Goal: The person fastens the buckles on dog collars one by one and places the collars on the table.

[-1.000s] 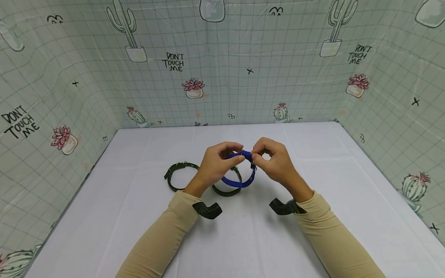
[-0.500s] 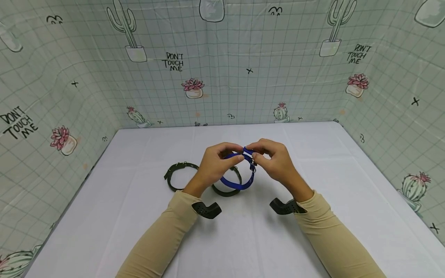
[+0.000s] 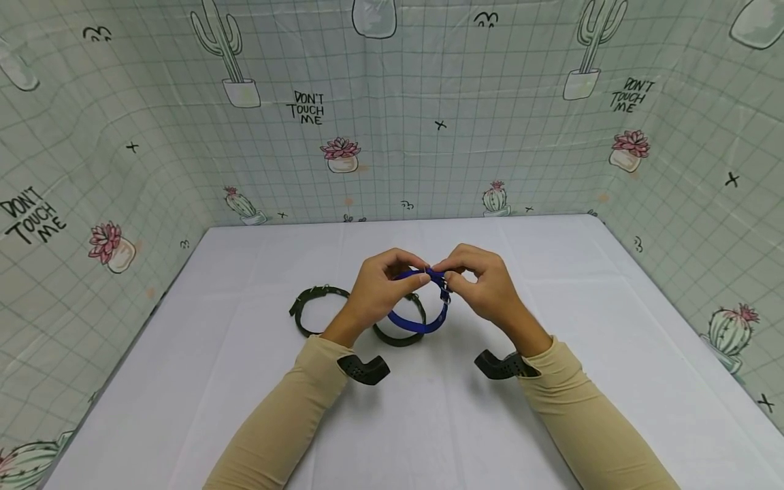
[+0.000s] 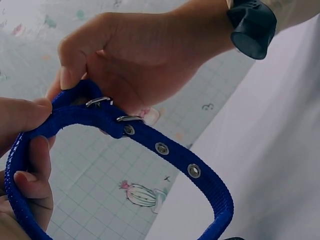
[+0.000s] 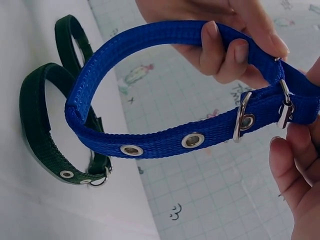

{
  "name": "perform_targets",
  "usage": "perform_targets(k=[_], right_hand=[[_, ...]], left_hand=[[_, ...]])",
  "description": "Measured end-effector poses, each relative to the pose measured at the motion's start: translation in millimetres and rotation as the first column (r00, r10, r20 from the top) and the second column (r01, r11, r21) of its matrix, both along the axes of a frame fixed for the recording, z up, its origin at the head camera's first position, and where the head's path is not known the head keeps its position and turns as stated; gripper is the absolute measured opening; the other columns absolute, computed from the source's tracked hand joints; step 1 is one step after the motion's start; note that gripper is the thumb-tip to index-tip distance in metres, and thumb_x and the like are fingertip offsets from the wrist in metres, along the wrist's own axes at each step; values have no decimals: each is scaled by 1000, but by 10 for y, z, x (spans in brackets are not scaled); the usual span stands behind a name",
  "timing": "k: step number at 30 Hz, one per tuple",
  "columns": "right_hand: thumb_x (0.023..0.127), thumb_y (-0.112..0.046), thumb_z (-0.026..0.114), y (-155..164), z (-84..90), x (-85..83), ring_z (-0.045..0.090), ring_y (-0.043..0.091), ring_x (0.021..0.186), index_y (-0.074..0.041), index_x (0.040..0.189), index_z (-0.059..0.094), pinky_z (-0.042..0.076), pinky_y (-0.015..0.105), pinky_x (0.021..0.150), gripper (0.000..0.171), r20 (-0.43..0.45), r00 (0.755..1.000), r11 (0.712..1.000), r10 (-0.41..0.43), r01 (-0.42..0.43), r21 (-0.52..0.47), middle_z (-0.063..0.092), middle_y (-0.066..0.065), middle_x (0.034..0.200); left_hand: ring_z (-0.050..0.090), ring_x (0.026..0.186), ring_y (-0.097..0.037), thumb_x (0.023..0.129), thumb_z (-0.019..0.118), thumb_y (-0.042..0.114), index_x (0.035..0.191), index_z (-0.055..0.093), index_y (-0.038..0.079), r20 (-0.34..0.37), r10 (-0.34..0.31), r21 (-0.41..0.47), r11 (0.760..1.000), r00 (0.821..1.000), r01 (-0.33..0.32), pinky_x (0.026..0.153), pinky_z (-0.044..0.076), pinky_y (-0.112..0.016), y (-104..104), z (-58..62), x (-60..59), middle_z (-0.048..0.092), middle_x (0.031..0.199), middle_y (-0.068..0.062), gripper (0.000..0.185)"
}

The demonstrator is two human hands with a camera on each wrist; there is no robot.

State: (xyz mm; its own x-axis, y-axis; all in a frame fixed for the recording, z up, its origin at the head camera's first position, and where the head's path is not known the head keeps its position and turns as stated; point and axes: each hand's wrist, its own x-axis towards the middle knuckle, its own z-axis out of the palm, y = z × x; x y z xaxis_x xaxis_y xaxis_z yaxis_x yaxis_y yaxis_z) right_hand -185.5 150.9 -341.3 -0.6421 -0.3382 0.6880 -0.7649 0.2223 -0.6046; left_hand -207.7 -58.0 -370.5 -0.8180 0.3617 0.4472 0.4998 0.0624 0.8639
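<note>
A blue webbing collar [image 3: 422, 320] with metal eyelets hangs as a loop above the white table [image 3: 429, 422]. My left hand [image 3: 382, 286] pinches its top strap from the left. My right hand [image 3: 474, 279] pinches the buckle end [image 3: 444, 289] from the right. In the right wrist view the blue collar [image 5: 165, 135] shows its silver buckle [image 5: 242, 117] and eyelets, with left-hand fingers [image 5: 225, 50] curled over the strap. In the left wrist view the blue collar [image 4: 165, 150] runs under the right hand [image 4: 140, 55].
Two dark green collars lie on the table behind my hands, one [image 3: 315, 309] at the left, one [image 3: 398, 335] under the blue loop. Cactus-print sheeting [image 3: 392, 122] walls three sides. Black wrist cameras [image 3: 364, 369] sit on both sleeves.
The strap tip that stuck up between my thumbs has gone down flat against the collar by the buckle. My hands have stayed in place.
</note>
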Motion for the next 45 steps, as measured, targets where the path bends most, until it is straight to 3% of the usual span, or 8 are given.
perform_targets(k=[17, 26, 30, 35, 40, 45], right_hand=[[86, 14, 65, -23, 39, 2, 57, 17, 75, 5, 95, 72, 50, 27, 69, 15, 15, 1000, 998, 19, -20, 57, 67, 13, 88], [87, 13, 68, -82, 6, 2, 59, 21, 84, 6, 94, 66, 52, 30, 71, 10, 24, 999, 1000, -22, 22, 12, 64, 17, 95], [87, 12, 69, -119, -9, -11, 59, 24, 87, 6, 96, 72, 51, 28, 71, 12, 11, 1000, 1000, -24, 24, -4, 66, 17, 96], [86, 13, 69, -157, -23, -12, 60, 30, 89, 8, 109, 72, 51, 25, 71, 24, 6, 1000, 1000, -8, 8, 22, 68, 18, 104], [86, 13, 69, -180, -44, -4, 59, 25, 88, 8, 117, 69, 53, 29, 72, 31, 28, 999, 998, -18, 16, 63, 68, 17, 106], [88, 13, 66, -193, -65, 2, 56, 19, 85, 8, 113, 70, 52, 31, 70, 26, 31, 998, 996, -55, 53, 69, 68, 17, 98]], left_hand=[[65, 89, -19, 93, 74, 13, 109, 71, 7, 25, 19, -12, 1000, 1000, -19, 77, 54, -29, 1, 18, 12, 69, 105, -5, 18], [66, 89, -19, 94, 73, 17, 110, 71, 8, 21, 27, -6, 1000, 999, -26, 78, 56, -32, -1, 17, -13, 69, 104, -4, 18], [67, 95, -21, 94, 73, 15, 110, 71, 5, 39, 39, 29, 999, 998, -40, 83, 56, -35, -26, 27, -24, 69, 106, -7, 19], [66, 95, -23, 94, 73, 11, 109, 70, 2, 76, 35, 121, 992, 996, -44, 84, 56, -34, -81, 53, -67, 68, 105, -10, 19], [65, 96, -24, 94, 72, 9, 109, 69, -2, 91, 30, 174, 984, 995, -45, 86, 55, -33, -86, 70, -77, 67, 105, -12, 19], [63, 95, -23, 95, 71, 12, 109, 69, -1, 132, 32, 170, 984, 991, -55, 85, 54, -31, -52, 43, -67, 66, 104, -11, 19]])
